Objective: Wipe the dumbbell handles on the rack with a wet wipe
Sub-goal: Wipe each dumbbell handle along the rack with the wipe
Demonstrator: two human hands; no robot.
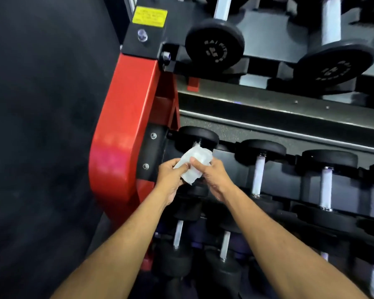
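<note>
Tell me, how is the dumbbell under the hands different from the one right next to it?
The leftmost dumbbell has its handle covered by the wet wipe, held by the left hand and right hand. The next dumbbell shows a bare white handle, untouched. Both have black round ends and sit on the same rack shelf.

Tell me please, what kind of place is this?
Most likely a gym's weights area. Black dumbbells sit in rows on a tiered rack with a red frame, and the floor is dark, probably rubber.
</note>
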